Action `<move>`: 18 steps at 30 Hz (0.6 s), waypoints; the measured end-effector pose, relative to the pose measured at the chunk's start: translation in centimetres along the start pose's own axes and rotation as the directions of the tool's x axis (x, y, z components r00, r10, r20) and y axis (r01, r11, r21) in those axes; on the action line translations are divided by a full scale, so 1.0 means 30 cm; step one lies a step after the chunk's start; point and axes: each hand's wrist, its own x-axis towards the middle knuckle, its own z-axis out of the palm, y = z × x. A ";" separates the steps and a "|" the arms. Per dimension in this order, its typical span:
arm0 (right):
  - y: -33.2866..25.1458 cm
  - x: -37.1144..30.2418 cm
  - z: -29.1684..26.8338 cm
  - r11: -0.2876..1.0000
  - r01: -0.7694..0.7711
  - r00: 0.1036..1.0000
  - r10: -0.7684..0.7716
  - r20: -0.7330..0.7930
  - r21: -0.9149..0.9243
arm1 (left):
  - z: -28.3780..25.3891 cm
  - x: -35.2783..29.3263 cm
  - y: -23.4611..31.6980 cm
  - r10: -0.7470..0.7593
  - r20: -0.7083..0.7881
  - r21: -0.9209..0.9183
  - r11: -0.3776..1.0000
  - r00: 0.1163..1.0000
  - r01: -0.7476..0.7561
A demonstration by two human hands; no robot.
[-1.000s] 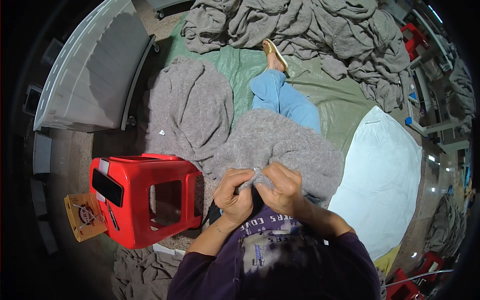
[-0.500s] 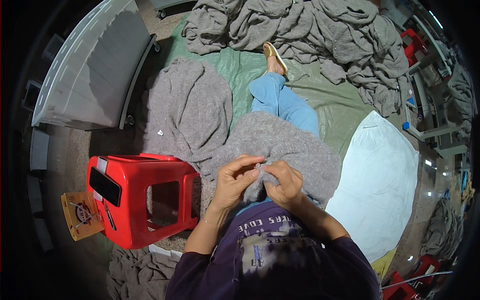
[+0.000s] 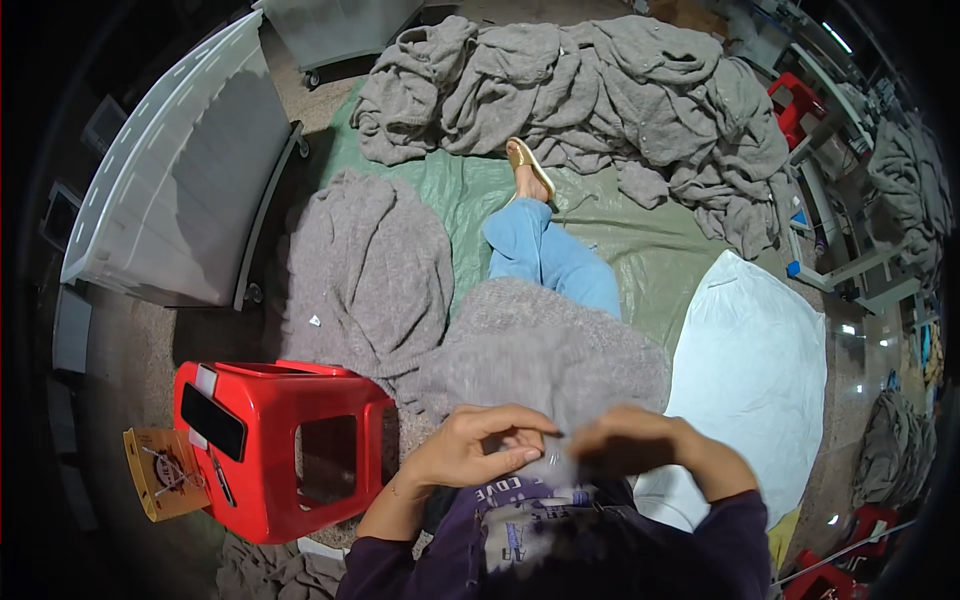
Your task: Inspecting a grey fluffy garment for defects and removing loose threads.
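A grey knitted garment [image 3: 560, 350] is spread over my lap and legs. My left hand [image 3: 490, 442] is closed, with thumb and fingers pinching an edge of the garment pulled up near my shirt. Close by on the right, my right hand [image 3: 640, 440] is smeared by motion over the same cloth. Its fingers cannot be made out, nor whether it grips anything. Another grey knitted piece [image 3: 365, 270] with a small white tag lies on the left, touching the lap garment.
Left of me a red stool [image 3: 280, 460] carries a phone [image 3: 212, 422], tweezers-like tool [image 3: 222, 482] and hanging yellow box [image 3: 165, 475]. A wheeled white bin [image 3: 180, 190] stands behind it. Grey garments [image 3: 600, 100] are heaped ahead. A white sack [image 3: 750, 380] lies right.
The view has tilted, so the surroundings sit lower. My hands have drawn closer to my body, lifting cloth with them. My right hand has come away from the left and blurs.
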 end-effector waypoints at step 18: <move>-0.222 0.761 -1.756 0.867 -0.430 -0.291 -0.396 -0.871 -0.250 | -0.363 -0.026 -0.239 -0.206 -0.887 -0.217 0.976 0.412 0.022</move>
